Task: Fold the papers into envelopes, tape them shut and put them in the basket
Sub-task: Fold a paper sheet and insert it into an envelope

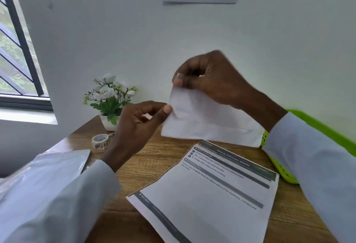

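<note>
Folded paper (204, 119): light, limp, quick to crease or slip; held in the air above the bench (154, 158), best taken at edges and corners. Left hand (138, 127) pinching its left edge, right hand (210, 77) pinching the top corner. Possibly already taped, too blurred to tell. Printed sheet (208, 194) flat below; tape roll (101, 141) left; green basket (285, 167) right.

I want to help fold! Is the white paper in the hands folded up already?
Folded. The white paper held above the wooden table shows creases and a doubled flap.
</note>
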`<control>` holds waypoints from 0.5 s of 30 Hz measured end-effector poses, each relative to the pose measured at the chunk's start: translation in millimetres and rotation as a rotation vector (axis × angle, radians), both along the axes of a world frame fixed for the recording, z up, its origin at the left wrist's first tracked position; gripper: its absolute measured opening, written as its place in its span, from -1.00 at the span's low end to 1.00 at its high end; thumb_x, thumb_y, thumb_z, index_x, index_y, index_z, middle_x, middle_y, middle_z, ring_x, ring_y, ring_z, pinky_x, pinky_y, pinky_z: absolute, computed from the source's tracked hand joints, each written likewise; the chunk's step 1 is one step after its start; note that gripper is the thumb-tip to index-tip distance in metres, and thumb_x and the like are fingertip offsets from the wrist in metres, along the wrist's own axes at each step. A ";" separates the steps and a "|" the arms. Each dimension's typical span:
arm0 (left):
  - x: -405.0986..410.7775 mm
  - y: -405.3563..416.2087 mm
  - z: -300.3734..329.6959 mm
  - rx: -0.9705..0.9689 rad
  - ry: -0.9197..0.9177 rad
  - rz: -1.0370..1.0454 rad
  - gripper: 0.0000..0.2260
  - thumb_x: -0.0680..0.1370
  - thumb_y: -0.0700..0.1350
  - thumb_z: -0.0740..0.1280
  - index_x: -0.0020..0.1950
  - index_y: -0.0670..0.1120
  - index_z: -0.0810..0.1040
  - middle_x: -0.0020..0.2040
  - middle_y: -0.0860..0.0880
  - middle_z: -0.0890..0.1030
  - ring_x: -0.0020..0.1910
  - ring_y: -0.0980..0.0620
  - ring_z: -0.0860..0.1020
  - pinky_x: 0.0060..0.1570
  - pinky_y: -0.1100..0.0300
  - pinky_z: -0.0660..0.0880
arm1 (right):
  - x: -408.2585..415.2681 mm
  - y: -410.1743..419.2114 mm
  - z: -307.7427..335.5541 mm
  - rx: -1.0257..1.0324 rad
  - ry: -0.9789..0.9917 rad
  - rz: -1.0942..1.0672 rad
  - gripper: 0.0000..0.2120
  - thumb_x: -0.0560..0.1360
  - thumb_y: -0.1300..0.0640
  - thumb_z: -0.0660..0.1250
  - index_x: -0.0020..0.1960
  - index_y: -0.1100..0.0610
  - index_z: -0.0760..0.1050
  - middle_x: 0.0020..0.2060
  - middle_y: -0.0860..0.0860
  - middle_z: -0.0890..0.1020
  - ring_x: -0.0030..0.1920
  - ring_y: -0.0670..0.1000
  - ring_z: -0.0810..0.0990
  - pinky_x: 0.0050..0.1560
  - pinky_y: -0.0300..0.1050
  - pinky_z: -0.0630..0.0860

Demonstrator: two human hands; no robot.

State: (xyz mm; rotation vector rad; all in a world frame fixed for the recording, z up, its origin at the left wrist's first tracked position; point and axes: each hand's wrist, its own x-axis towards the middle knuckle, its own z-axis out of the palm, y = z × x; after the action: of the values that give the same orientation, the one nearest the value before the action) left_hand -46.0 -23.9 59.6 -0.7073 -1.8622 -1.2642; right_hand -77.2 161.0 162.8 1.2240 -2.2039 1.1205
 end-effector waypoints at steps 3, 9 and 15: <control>-4.6 -5.1 -5.6 0.137 -0.173 -0.062 -0.97 0.48 -0.04 0.49 -0.13 0.07 0.74 -0.30 0.06 0.71 -0.42 0.13 0.60 -0.48 0.29 0.49 | -15.2 -6.9 -19.8 0.197 -0.139 0.050 -0.94 0.44 0.25 0.49 -0.11 0.25 0.70 -0.21 0.10 0.74 -0.24 -0.15 0.63 -0.15 -0.30 0.53; -12.5 -14.9 -14.4 0.144 -0.497 -0.111 -0.80 0.31 -0.06 0.55 -0.13 -0.12 0.74 -0.24 -0.11 0.73 -0.30 -0.03 0.69 -0.31 0.19 0.63 | -34.3 -13.6 -59.5 0.124 -0.297 0.002 -0.95 0.39 0.24 0.53 -0.15 0.20 0.72 -0.31 -0.02 0.73 -0.30 -0.18 0.64 -0.25 -0.35 0.53; -20.0 -15.2 -23.0 0.227 -0.661 -0.089 -0.85 0.31 -0.21 0.58 -0.17 -0.21 0.72 -0.24 -0.17 0.72 -0.28 -0.03 0.69 -0.31 0.23 0.62 | -39.7 -26.2 -77.3 0.122 -0.306 -0.123 -0.94 0.37 0.17 0.56 -0.20 0.15 0.71 -0.36 -0.05 0.69 -0.37 -0.21 0.58 -0.30 -0.33 0.47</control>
State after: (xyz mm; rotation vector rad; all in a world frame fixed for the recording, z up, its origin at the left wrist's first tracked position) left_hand -65.9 -39.1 36.6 -0.2591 -2.1529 -1.8945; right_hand -116.9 134.7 85.5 1.0003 -2.5698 1.2054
